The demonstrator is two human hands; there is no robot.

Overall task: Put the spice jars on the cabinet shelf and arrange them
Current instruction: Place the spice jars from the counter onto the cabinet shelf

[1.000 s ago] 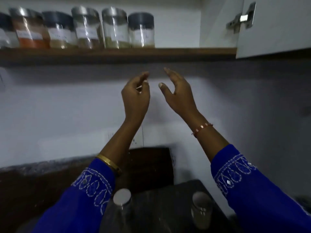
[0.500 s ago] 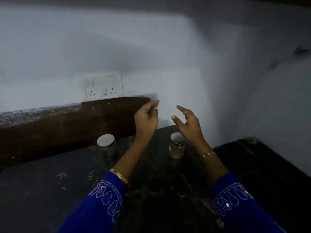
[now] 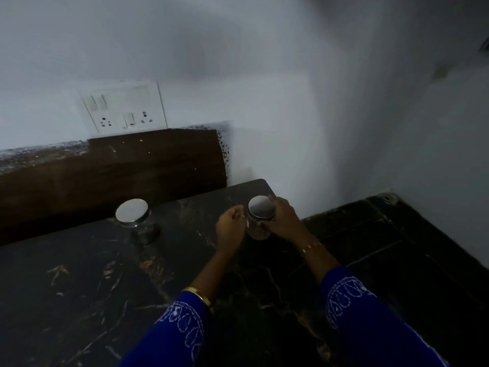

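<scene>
Two glass spice jars with shiny metal lids stand on the dark marble counter point(image 3: 79, 287). The right jar point(image 3: 260, 217) sits near the counter's back right corner. My right hand point(image 3: 284, 218) wraps around its right side, fingers on the lid's rim. My left hand point(image 3: 230, 227) curls against the jar's left side, touching or nearly touching it. The left jar point(image 3: 136, 218) stands apart near the brown backsplash, untouched. The cabinet shelf is out of view.
A brown backsplash board point(image 3: 119, 168) runs behind the counter. A white switch and socket plate point(image 3: 124, 107) is on the wall above it. White walls meet at a corner to the right, with a lower dark ledge point(image 3: 397, 247) beyond the counter's right edge.
The view swung down from the shelf with its row of jars to the counter. Both hands came down from shelf height and closed in on the right jar.
</scene>
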